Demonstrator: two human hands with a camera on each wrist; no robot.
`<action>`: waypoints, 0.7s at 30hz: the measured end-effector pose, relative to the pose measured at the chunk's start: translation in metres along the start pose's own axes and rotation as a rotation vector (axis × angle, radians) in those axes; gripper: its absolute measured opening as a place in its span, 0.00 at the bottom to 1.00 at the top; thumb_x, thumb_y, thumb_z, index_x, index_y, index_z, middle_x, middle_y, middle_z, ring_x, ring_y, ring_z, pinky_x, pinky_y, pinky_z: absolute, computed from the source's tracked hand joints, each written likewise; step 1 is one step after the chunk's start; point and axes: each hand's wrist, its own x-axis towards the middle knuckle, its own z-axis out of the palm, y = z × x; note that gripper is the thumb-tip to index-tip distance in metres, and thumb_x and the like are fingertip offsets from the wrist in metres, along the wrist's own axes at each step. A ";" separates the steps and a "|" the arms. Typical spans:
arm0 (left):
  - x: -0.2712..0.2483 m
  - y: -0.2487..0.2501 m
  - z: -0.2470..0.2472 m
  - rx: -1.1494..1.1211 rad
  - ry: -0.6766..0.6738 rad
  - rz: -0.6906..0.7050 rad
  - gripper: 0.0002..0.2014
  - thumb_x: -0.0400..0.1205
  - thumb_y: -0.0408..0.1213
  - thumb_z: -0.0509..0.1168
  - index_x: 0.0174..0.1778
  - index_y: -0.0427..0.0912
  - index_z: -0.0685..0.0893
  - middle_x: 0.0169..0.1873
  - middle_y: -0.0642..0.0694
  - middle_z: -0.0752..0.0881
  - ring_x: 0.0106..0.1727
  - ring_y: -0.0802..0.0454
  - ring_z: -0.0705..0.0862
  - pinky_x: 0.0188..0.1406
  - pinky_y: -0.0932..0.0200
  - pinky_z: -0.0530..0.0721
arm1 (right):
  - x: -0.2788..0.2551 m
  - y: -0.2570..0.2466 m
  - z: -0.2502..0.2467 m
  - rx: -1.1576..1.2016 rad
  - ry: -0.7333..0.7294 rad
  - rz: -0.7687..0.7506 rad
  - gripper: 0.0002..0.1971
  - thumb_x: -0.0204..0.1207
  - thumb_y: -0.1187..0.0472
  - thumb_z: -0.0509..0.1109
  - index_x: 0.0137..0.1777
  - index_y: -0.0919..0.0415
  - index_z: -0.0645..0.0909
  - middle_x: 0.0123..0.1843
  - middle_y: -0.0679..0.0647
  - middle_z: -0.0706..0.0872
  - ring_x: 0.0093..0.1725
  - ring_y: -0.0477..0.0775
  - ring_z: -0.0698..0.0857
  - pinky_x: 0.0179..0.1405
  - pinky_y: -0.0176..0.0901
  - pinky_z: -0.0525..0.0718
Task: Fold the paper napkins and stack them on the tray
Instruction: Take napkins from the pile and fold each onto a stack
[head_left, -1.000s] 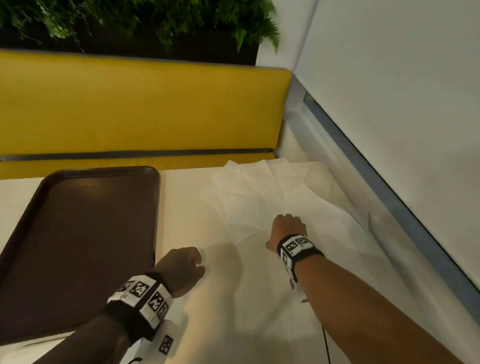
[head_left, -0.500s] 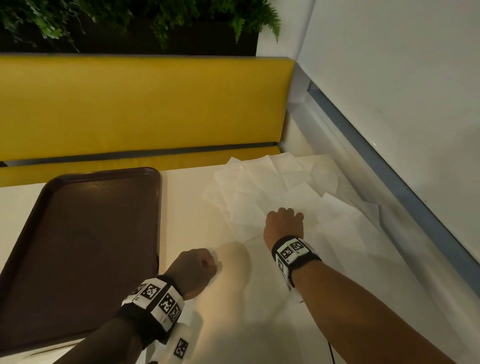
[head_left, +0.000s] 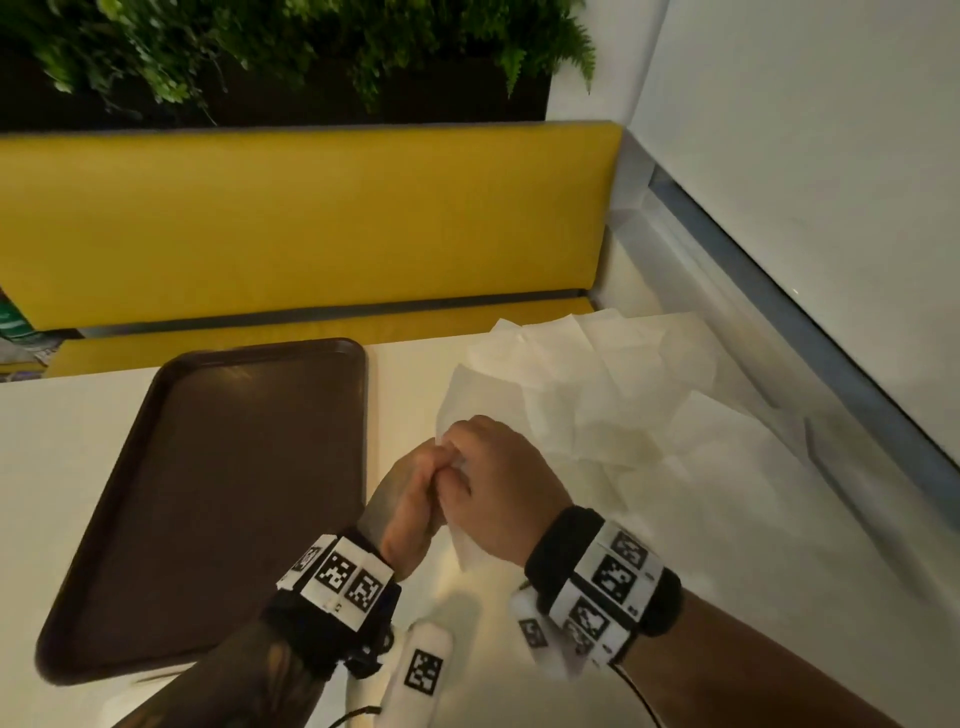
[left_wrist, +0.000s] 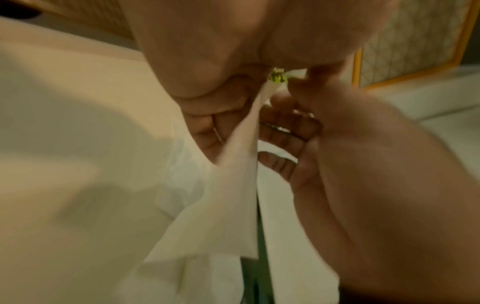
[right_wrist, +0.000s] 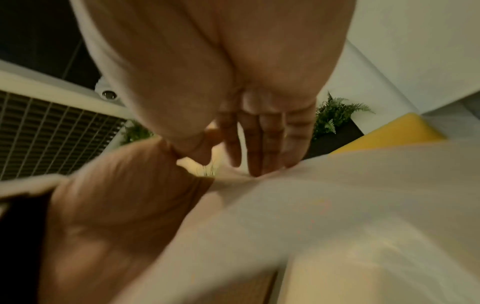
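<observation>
Both hands meet on one napkin, lifted off the loose pile.

The left hand and right hand each hold a narrow pinching grip on the napkin, which hangs just above the counter. Thin paper may tear or slip, or drag the pile towards the wall-side counter edge. The tray lies just left, unobstructed.

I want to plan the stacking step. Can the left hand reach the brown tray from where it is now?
Probably yes. The tray lies just beside the left hand with nothing between, though that hand pinches a napkin.
</observation>
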 end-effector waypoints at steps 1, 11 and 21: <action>0.000 0.005 -0.004 -0.008 0.028 -0.001 0.11 0.76 0.44 0.62 0.35 0.41 0.84 0.30 0.41 0.83 0.31 0.47 0.80 0.27 0.58 0.78 | 0.000 0.001 -0.003 0.044 -0.011 -0.045 0.09 0.80 0.58 0.64 0.54 0.60 0.81 0.50 0.52 0.85 0.51 0.52 0.82 0.53 0.49 0.83; -0.024 0.055 -0.050 -0.009 -0.197 0.018 0.14 0.80 0.35 0.60 0.54 0.28 0.82 0.46 0.32 0.89 0.44 0.42 0.89 0.41 0.53 0.89 | -0.004 0.067 -0.025 0.512 0.022 0.622 0.18 0.83 0.43 0.60 0.63 0.55 0.77 0.62 0.53 0.83 0.58 0.51 0.82 0.58 0.47 0.83; -0.031 0.064 -0.088 0.114 -0.035 0.144 0.23 0.70 0.46 0.75 0.59 0.42 0.82 0.55 0.36 0.88 0.53 0.39 0.89 0.42 0.50 0.89 | -0.006 0.059 -0.038 1.207 -0.150 0.429 0.37 0.60 0.46 0.85 0.65 0.65 0.80 0.62 0.77 0.80 0.55 0.77 0.79 0.59 0.71 0.76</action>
